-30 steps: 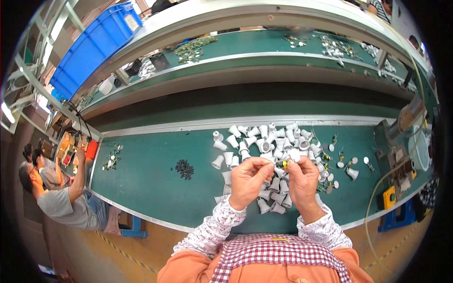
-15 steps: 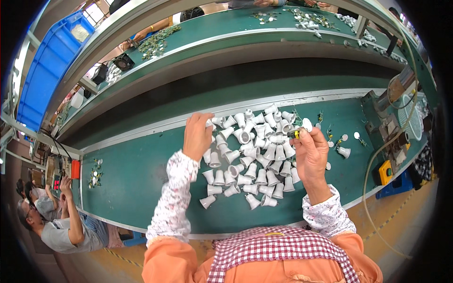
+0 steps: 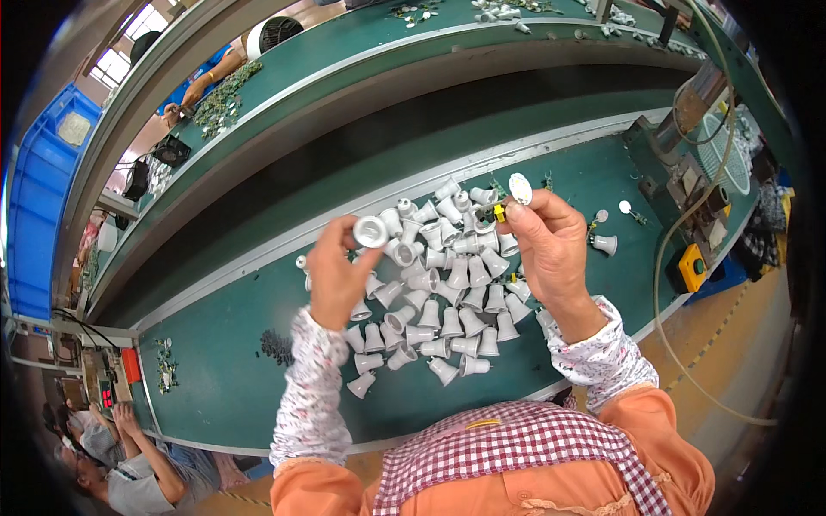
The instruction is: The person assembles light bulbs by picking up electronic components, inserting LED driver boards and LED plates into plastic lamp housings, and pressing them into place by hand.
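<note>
Cup in my left hand, disc part in my right

Both my forearms reach forward over the green bench (image 3: 219, 387), floral sleeves (image 3: 311, 400) up to the wrists, hands well apart. My left hand (image 3: 338, 279) is raised at the left side of the pile, fingers curled and thumb across, closed on one white cup (image 3: 370, 232) — it sits at the fingertips, its round mouth turned up toward me. My right hand (image 3: 552, 249) stands over the pile's far right part, thumb and forefinger pinched together on a white disc (image 3: 520, 188) with a small yellow component (image 3: 499, 212) beside it. The disc sticks up just beyond the fingertips; the yellow piece hangs to their left, toward the cup — the two parts are well apart. Between and below my hands lie the loose white cups (image 3: 469, 322), and small black pieces (image 3: 274, 346) lie left of my left forearm.
</note>
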`<state>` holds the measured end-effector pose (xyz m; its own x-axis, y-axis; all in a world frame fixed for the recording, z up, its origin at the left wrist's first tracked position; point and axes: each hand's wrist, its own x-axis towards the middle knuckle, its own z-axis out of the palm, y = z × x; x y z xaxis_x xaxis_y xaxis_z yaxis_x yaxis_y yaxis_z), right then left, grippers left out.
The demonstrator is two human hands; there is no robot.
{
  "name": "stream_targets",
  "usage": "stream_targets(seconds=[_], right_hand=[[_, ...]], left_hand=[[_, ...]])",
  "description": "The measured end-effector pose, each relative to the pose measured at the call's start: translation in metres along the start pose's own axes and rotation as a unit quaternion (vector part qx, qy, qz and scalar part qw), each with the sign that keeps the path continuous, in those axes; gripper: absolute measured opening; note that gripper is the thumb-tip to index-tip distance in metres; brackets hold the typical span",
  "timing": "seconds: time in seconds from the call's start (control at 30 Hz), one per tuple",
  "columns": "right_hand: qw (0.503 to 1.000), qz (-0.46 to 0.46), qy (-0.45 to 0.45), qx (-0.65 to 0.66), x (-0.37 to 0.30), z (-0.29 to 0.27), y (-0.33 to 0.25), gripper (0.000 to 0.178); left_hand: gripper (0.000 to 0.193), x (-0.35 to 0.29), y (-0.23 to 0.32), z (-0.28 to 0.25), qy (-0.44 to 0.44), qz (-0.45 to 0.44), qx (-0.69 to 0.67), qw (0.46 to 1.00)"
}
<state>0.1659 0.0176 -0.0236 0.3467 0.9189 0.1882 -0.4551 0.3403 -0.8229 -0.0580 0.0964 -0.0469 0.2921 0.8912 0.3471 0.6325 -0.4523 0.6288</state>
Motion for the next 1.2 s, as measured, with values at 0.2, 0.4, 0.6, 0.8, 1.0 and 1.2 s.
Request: stream_targets(seconds=[0.2, 0.4, 0.6, 0.8, 1.0, 1.2], right_hand=[[0.981, -0.099, -0.084, -0.145, -0.005, 0.018, -0.012, 0.007], [0.928, -0.176, -0.126, -0.303, -0.008, 0.018, -0.013, 0.010], [0.904, -0.190, -0.138, -0.357, -0.011, 0.020, -0.014, 0.010], [0.901, -0.193, -0.146, -0.359, -0.013, 0.023, -0.007, 0.011], [0.890, -0.209, -0.146, -0.378, -0.012, 0.023, -0.005, 0.010], [0.880, -0.227, -0.149, -0.389, -0.012, 0.023, -0.007, 0.009]], left_hand=[[0.037, -0.031, 0.061, 0.015, 0.017, 0.031, -0.180, 0.983], [0.035, -0.038, 0.069, 0.028, 0.071, 0.046, -0.211, 0.974], [0.038, -0.042, 0.069, 0.032, 0.104, 0.059, -0.188, 0.975], [0.037, -0.039, 0.073, 0.032, 0.120, 0.082, -0.113, 0.983], [0.033, -0.045, 0.072, 0.032, 0.098, 0.056, -0.151, 0.982], [0.033, -0.046, 0.071, 0.032, 0.102, 0.039, -0.140, 0.984]])
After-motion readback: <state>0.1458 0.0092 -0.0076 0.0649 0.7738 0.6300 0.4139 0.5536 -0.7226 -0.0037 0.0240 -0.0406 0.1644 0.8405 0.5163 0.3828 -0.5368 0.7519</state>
